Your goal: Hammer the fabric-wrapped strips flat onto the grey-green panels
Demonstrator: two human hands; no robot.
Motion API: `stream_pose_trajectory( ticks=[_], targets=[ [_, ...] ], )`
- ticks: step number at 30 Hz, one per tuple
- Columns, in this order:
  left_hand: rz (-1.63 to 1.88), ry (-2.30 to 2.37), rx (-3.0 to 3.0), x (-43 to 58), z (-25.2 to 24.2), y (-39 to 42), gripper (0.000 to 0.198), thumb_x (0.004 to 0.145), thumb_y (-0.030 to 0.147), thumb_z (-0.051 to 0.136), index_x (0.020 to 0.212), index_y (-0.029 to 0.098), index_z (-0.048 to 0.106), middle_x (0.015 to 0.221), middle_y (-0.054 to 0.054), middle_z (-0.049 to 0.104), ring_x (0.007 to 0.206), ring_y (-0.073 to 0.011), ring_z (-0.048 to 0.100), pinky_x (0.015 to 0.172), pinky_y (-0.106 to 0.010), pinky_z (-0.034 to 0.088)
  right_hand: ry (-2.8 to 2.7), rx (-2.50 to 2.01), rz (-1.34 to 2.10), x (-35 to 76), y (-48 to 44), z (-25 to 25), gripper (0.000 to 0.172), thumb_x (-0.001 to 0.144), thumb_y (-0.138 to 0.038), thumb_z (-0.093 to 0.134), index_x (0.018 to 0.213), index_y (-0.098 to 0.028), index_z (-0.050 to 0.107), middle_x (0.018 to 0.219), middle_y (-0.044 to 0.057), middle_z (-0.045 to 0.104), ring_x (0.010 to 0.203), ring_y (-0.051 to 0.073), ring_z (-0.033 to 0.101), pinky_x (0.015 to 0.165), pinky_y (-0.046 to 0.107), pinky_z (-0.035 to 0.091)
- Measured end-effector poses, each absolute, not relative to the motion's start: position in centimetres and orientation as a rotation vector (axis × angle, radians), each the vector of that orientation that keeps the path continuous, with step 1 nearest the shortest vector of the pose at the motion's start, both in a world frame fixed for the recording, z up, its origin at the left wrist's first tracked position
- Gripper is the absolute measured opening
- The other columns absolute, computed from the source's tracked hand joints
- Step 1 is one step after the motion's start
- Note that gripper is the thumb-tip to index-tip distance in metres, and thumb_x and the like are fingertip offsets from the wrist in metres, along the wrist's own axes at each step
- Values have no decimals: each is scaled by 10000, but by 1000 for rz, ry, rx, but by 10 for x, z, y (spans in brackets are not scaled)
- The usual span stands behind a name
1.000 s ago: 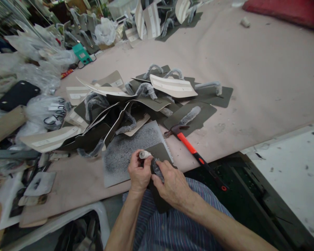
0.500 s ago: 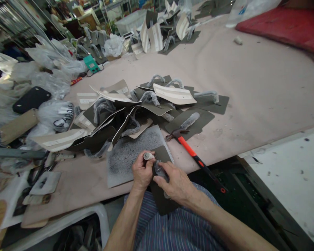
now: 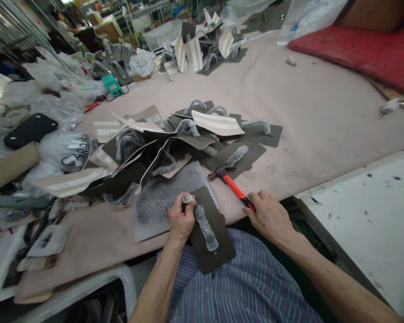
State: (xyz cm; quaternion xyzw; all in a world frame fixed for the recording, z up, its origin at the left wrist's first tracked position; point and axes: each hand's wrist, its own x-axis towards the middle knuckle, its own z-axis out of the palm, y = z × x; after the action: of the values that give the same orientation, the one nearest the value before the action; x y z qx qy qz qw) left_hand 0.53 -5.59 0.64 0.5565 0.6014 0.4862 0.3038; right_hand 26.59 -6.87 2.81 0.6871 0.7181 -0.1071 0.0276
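Against the striped garment [image 3: 218, 296], a dark panel [image 3: 225, 242] overhangs the surface [image 3: 316, 112], its far left side partly hidden by the left hand [image 3: 181, 222]. Its long axis runs away from the body, leaning left at the far end, and the plastic-wrapped handle [image 3: 205, 226] on it points likewise. The left hand is clenched around a pale-ended rod [image 3: 188, 198], whose lower part disappears in the fist. The right hand [image 3: 271, 217] grips the hammer [image 3: 234, 185], covering its butt; the head points far and left. Beyond the panel lies a speckled grey plate [image 3: 164, 204], then heaped panels [image 3: 217, 123] overlapping too closely to count. Farther off, a red pad [image 3: 353, 54] is cut by the frame; the background things look blurred, perhaps bagged goods.
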Motion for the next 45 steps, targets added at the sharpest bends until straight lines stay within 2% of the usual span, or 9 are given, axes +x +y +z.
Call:
stream_pose_trajectory(
  ticks=[5,9,11,13,18,22,31,36,45],
  targets=[
    [1270,1627,1606,5,3,-57,181,832,217,649,1013,222,649,908,-30,745,853,-183,707,826,-276,521,2120,2210,-783,265,-67,27,144,901,-241,536,1007,-147,510,873,88,598,751,200,591,660,288,407],
    [1262,1620,1598,5,3,-57,186,804,237,663,990,223,676,893,-31,747,831,-191,703,796,-274,515,1627,2107,-2078,263,-61,43,98,872,-280,460,919,-193,461,691,-21,498,527,127,471,507,241,393],
    [1281,1621,1557,4,2,-57,193,800,247,664,991,222,677,880,-29,746,821,-192,701,785,-274,515,1420,2012,-2390,261,-60,57,150,890,-357,428,856,-210,427,683,-42,467,447,97,371,427,227,337],
    [1293,1621,1552,4,2,-58,195,808,245,657,1001,219,670,874,-28,746,816,-189,703,779,-272,515,1615,2125,-2235,257,-59,76,238,920,-423,391,796,-220,399,645,-49,442,429,94,339,413,229,297],
    [1236,1623,1684,3,1,-59,175,851,226,611,1019,212,659,890,-32,746,814,-178,703,781,-262,511,2664,2173,-1135,249,-63,117,316,978,-458,323,781,-224,402,607,-13,469,526,138,431,530,272,292],
    [1228,1624,1772,3,5,-60,162,847,226,612,996,204,672,855,-33,733,766,-171,688,751,-253,513,2712,1833,-729,248,-71,125,283,1002,-395,323,823,-211,442,591,-8,477,468,128,355,515,296,173],
    [1192,1653,1794,3,2,-59,148,862,238,589,987,209,662,864,-13,718,786,-153,673,761,-233,501,3156,1989,-530,236,-75,156,325,1045,-392,270,861,-196,453,595,-22,477,479,127,451,505,253,290],
    [1156,1660,1800,2,1,-58,194,854,244,589,1028,204,662,833,-17,719,738,-159,665,726,-241,501,2833,1651,-465,240,-81,131,304,1042,-338,301,810,-200,442,555,-16,496,421,123,372,483,288,150],
    [1168,1658,1825,3,2,-58,147,840,228,598,967,200,667,784,-3,712,699,-148,663,701,-230,499,2691,1663,-558,248,-83,131,301,1042,-360,277,858,-193,446,633,9,534,480,129,375,523,294,145]
  ],
)
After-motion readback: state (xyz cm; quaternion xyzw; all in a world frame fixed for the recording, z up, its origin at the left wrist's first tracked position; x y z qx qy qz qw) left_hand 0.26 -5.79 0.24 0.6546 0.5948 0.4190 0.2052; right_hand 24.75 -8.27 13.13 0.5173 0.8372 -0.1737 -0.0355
